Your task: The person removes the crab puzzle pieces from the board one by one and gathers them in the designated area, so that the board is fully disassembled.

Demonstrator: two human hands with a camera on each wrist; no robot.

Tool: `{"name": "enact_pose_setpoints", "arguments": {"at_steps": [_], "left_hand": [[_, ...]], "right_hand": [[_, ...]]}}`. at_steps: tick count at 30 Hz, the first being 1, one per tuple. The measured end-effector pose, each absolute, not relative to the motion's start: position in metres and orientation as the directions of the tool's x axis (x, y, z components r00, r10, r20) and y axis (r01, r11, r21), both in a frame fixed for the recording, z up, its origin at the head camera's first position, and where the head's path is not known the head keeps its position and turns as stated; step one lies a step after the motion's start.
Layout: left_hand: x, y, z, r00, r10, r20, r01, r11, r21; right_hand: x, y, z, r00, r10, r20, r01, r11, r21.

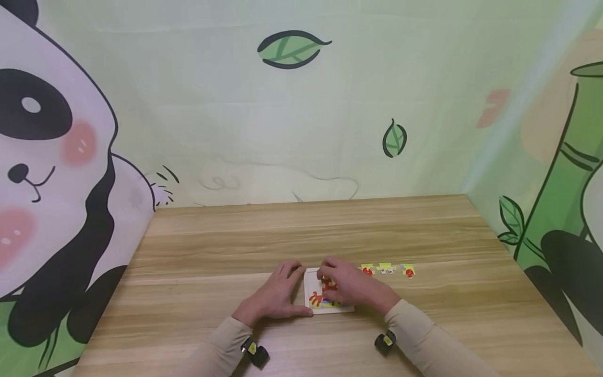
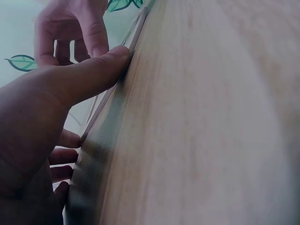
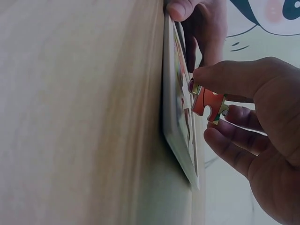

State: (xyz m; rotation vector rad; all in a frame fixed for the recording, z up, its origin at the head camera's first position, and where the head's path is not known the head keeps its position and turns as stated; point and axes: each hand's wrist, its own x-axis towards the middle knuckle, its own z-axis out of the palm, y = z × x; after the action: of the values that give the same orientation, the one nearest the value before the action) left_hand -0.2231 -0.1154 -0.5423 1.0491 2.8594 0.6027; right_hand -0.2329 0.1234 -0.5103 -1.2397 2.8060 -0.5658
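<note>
A small white-framed jigsaw puzzle board (image 1: 335, 311) lies on the table with part of a red and yellow picture in it. My left hand (image 1: 277, 294) holds the board at its left side, thumb along the near corner and fingers at the far left corner. Over the board, my right hand (image 1: 352, 284) pinches a red puzzle piece (image 3: 208, 101) between thumb and fingers. The right wrist view has that piece tilted close above the board's surface. Much of the board's right half is hidden under the right hand.
To the right of the board lie loose puzzle pieces: one red and yellow (image 1: 367, 270), one yellow and white (image 1: 386, 269), another red and yellow (image 1: 408, 270). The wooden table (image 1: 212, 246) meets a printed panda backdrop (image 1: 235, 104) behind.
</note>
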Motion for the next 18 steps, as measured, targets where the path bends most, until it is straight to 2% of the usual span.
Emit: {"name": "enact_pose_setpoints", "arguments": {"at_steps": [18], "left_hand": [[-0.223, -0.115, -0.544, -0.770, 0.629, 0.103, 0.619, 0.699, 0.358]], "right_hand": [[-0.235, 0.137, -0.500, -0.718, -0.687, 0.109, -0.679, 0.657, -0.328]]}}
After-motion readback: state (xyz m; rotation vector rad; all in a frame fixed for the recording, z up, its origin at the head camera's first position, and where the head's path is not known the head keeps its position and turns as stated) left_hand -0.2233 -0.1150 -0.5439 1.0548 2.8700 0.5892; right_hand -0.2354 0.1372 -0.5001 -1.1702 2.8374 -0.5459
